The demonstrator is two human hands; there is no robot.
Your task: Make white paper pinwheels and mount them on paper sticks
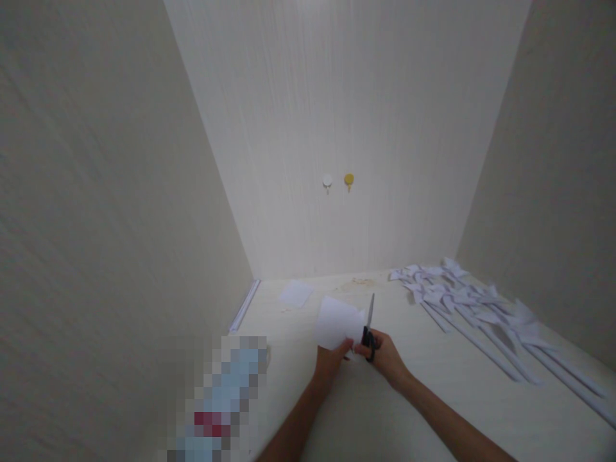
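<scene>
On my far left is a tall, pale wall point(120, 160). Low down beside it there is a blocky blurred patch point(231, 385), light blue with some dark red, and I can't tell what it is. Just past it, some thin white sticks point(245, 305) lie along the bottom of the wall. Next comes a loose square of white paper point(296, 293), lying flat on the pale table point(289, 410).

Then comes my left hand point(330, 362). It is pinching the bottom edge of a white paper sheet point(335, 321), with my thumb on top. The sheet is in front of me, near the middle, and it tips up a bit. Its right edge looks uneven, but I can't tell if it is cut or bent. Up on the back wall point(308, 115) are a round white hook point(327, 181) and, just to its right, a yellow hook point(349, 179).

Beside the sheet's right edge are black-handled scissors point(369, 333). My right hand point(389, 358) is wrapped around the handles, and the blades point up and away from me. My right fingertips come close to my left thumb.

Well off to the right, white paper pinwheels point(450, 295) lie in a messy bunch, their long white sticks pointing toward me, near the right wall point(553, 192).
</scene>
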